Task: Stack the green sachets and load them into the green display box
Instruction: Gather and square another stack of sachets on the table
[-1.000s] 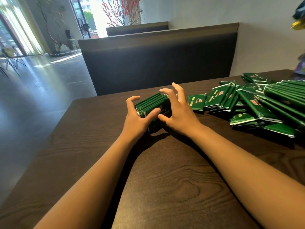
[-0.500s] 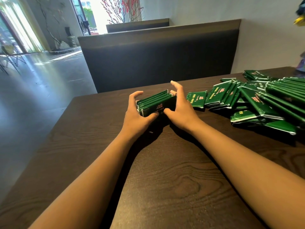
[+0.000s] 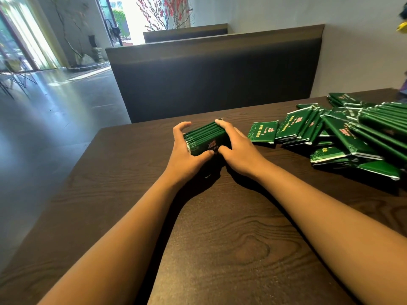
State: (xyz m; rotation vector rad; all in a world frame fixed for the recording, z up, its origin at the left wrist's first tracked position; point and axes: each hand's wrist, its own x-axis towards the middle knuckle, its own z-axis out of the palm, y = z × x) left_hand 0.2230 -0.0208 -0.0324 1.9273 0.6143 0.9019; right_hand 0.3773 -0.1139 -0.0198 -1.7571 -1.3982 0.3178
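left hand (image 3: 186, 150): it holds the left end of the stack. the thumb presses the near face and the fingers curl over the far side.
right hand (image 3: 236, 146): it holds the right end of the same stack. the fingers reach over the top and the thumb sits at the near bottom edge.
grip: both hands are curled round the stack and squeeze it from the two ends.
stack of sachets (image 3: 206, 138): green packets pressed side by side, standing on their edges. it sits between the two hands, near the far middle of the table.
loose sachets (image 3: 343, 133): a messy pile of green packets on the right side of the table, some flat, some leaning on each other.
one sachet (image 3: 263, 132): it lies by itself between the right hand and the pile.
table (image 3: 220, 238): dark brown wood with wavy lines.
bench back (image 3: 211, 78): dark and tall, just behind the far edge of the table.
green box: i cannot see it here.
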